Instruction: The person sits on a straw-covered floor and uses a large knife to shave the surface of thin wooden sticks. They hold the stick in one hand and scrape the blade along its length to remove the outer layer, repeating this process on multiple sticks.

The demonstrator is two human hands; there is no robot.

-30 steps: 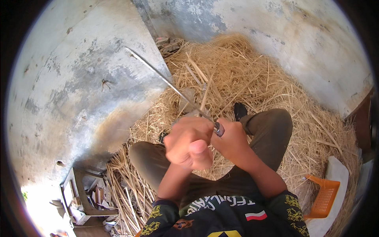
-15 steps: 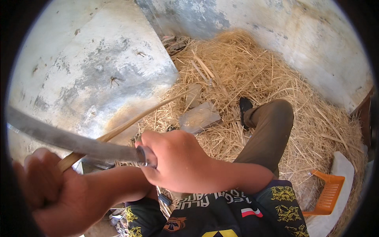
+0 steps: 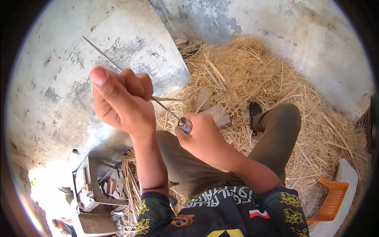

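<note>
My right hand (image 3: 205, 138) is in front of me, closed in a fist round the handle of a long knife (image 3: 167, 109). The blade shows nearly edge-on, a thin dark line slanting up and left past my left hand, its tip against the pale wall. Raised to the left, my left hand (image 3: 126, 98) is closed with the thumb upward. It grips a thin bamboo strip (image 3: 167, 99), whose far end sticks out beyond the knuckles towards the straw. The blade passes behind the fingers; whether it touches the strip is hidden.
Loose straw (image 3: 244, 71) covers the floor, with a flat wooden block (image 3: 218, 113) on it. An orange plastic chair (image 3: 333, 201) lies at the right. At lower left stand a dark open frame (image 3: 90, 173) and a bundle of thin strips (image 3: 129, 173). Pale walls (image 3: 308, 47) enclose the corner.
My left hand has risen and moved right from the lower left, still holding the strip. The knife has turned from broadside to nearly edge-on, and my right hand has shifted right and slightly up.
</note>
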